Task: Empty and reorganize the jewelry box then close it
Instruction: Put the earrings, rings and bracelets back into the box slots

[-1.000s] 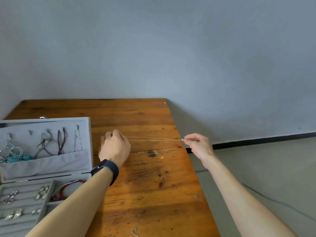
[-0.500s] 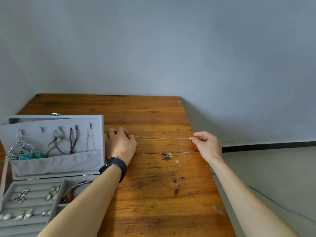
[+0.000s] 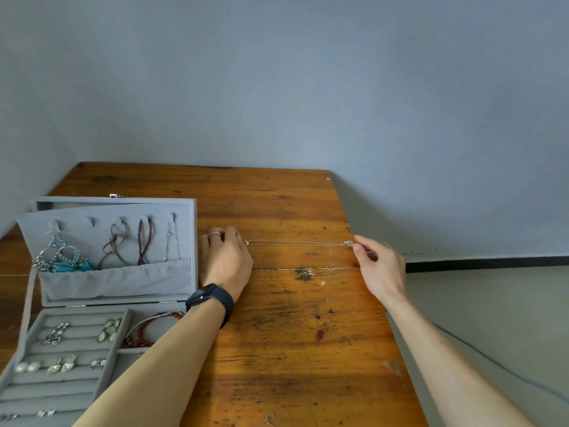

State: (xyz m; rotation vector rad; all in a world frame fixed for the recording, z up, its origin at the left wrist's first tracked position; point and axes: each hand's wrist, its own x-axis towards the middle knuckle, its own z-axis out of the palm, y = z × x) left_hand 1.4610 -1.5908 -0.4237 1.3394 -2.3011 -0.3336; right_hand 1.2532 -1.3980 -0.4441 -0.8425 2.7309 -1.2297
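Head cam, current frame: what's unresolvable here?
- Left hand: fingertips hidden behind its knuckles, so its grip on the necklace end is unclear.
- Right hand: pinch at the pendant is too small to confirm.
- Box: tray cut off by the left and bottom edges and partly covered by the left forearm.
- Metal bit at the bottom edge: cut off, unidentifiable.

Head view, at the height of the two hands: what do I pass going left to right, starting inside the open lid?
turquoise earrings → dark beaded strand → left hand → thin chain → right hand
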